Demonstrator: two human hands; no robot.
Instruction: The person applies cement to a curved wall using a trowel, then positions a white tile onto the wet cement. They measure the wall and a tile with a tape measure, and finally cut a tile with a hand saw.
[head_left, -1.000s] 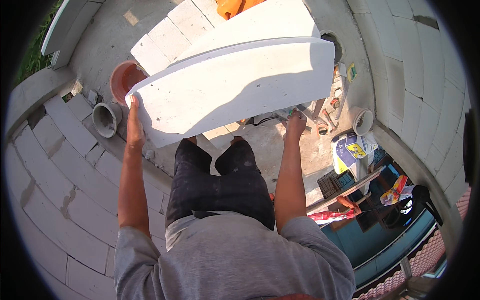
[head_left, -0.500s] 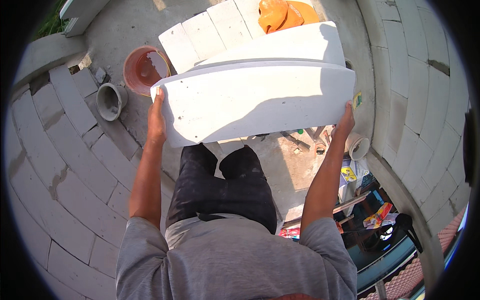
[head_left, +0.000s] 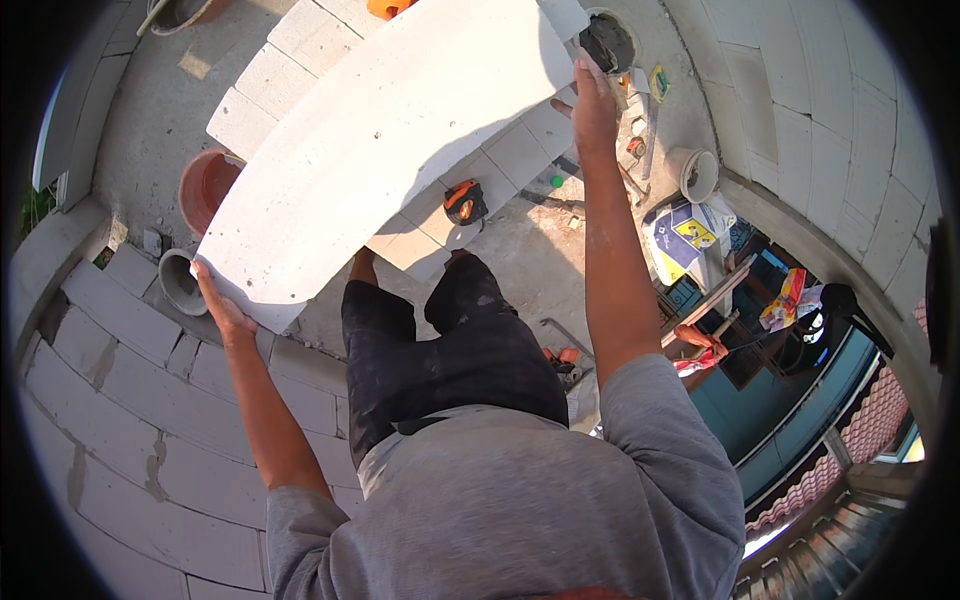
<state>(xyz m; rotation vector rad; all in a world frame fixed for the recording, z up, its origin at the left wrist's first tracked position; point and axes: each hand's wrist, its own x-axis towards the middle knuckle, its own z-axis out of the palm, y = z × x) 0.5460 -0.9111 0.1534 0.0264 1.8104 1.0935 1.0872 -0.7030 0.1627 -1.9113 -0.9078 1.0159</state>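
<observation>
The left hand (head_left: 225, 308) presses thumb and fingers against the near left end of a long white slab (head_left: 385, 150), with a grey bucket (head_left: 168, 283) just beside on the floor (head_left: 535, 265). The slab slants away above a row of pale blocks (head_left: 518, 155), though whether it touches them cannot be told, and a tape measure (head_left: 464, 203) lies by that row's near edge. Farther off, beyond a red bucket (head_left: 195, 185), the right hand (head_left: 592, 105) clasps the slab's far right end, thumb spread from the fingers.
</observation>
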